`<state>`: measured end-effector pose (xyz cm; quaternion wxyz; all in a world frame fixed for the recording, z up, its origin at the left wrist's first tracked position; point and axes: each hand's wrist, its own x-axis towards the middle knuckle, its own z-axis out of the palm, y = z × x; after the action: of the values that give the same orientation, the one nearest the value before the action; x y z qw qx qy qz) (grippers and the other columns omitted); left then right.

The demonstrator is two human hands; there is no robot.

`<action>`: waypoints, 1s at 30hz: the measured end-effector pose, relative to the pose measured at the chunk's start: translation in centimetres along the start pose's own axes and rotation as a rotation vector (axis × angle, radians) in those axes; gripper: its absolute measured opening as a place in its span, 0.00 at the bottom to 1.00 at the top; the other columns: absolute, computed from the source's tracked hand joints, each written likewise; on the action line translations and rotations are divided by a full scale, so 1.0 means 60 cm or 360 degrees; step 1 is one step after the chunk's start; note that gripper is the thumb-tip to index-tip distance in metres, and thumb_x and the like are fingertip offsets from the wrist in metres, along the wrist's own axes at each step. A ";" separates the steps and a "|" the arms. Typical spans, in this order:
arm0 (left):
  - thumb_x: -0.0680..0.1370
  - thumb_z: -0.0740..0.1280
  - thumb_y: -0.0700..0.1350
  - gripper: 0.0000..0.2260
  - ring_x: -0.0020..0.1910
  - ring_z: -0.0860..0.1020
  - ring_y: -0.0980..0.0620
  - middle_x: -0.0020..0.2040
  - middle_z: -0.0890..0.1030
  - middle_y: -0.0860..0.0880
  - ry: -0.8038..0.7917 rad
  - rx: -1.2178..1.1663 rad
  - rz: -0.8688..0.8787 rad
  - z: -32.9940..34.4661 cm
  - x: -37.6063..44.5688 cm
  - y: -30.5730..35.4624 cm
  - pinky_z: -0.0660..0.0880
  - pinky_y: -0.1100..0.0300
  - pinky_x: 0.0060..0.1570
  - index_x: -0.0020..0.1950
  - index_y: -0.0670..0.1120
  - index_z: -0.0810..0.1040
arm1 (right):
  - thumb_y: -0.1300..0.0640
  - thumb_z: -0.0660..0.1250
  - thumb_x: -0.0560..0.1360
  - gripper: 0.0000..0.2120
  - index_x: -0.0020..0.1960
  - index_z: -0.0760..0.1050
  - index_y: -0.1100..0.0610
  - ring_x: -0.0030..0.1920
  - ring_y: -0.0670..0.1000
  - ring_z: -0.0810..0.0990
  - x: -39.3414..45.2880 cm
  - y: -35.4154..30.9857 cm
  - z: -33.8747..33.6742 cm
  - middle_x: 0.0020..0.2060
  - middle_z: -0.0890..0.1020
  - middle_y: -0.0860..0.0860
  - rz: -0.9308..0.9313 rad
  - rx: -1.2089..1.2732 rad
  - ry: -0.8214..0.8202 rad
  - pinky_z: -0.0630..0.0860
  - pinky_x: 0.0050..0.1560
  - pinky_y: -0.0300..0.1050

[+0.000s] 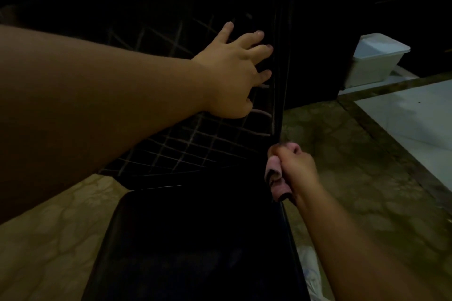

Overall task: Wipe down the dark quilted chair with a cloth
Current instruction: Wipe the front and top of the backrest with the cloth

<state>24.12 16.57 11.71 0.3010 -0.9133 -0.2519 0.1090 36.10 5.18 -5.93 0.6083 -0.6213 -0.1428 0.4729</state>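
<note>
The dark quilted chair (186, 144) fills the middle of the dim scene, its black surface crossed by pale diamond stitching on the far panel, with a smooth glossy black panel nearer. The cloth (275, 173), pink with dark marks, is bunched up and pressed against the chair's right edge, near the seam between both panels.

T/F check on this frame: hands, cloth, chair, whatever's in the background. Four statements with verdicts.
1. The left hand lies flat with fingers spread on the quilted chair. True.
2. The right hand is empty. False: it grips a pink cloth.
3. The cloth sits at the chair's right edge. True.
4. A white container rests on the chair seat. False: it stands off to the right, apart from the chair.
</note>
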 end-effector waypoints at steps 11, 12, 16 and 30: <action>0.80 0.57 0.63 0.33 0.82 0.39 0.42 0.84 0.44 0.46 -0.0002 0.0020 0.0015 0.004 -0.002 -0.003 0.41 0.32 0.77 0.83 0.56 0.53 | 0.47 0.67 0.71 0.11 0.42 0.79 0.54 0.32 0.56 0.81 0.010 -0.035 0.005 0.30 0.82 0.55 -0.0491 -0.0469 0.0035 0.81 0.38 0.56; 0.80 0.57 0.63 0.33 0.82 0.39 0.42 0.84 0.44 0.46 0.0000 0.0025 0.0018 0.005 -0.001 -0.004 0.41 0.32 0.77 0.83 0.56 0.53 | 0.46 0.67 0.70 0.12 0.41 0.78 0.54 0.32 0.58 0.81 0.013 -0.029 0.002 0.30 0.82 0.56 -0.0477 -0.0510 0.0048 0.82 0.39 0.59; 0.80 0.57 0.63 0.33 0.82 0.39 0.43 0.84 0.44 0.46 0.0003 0.0011 0.0027 0.005 0.000 -0.005 0.41 0.32 0.77 0.83 0.56 0.53 | 0.47 0.68 0.68 0.12 0.39 0.76 0.56 0.34 0.59 0.82 0.022 -0.003 -0.004 0.30 0.82 0.57 -0.0436 -0.0608 0.0105 0.81 0.41 0.58; 0.79 0.56 0.63 0.34 0.82 0.38 0.43 0.84 0.43 0.46 -0.0001 0.0017 0.0040 0.009 -0.001 -0.007 0.41 0.32 0.77 0.83 0.56 0.52 | 0.52 0.70 0.76 0.06 0.44 0.73 0.50 0.35 0.41 0.78 0.006 -0.059 0.010 0.36 0.78 0.46 -0.1119 -0.0895 0.0260 0.74 0.33 0.35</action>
<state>23.74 17.10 11.56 0.3043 -0.9147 -0.2400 0.1145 37.24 6.61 -2.84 0.5488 -0.7114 -0.4193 0.1299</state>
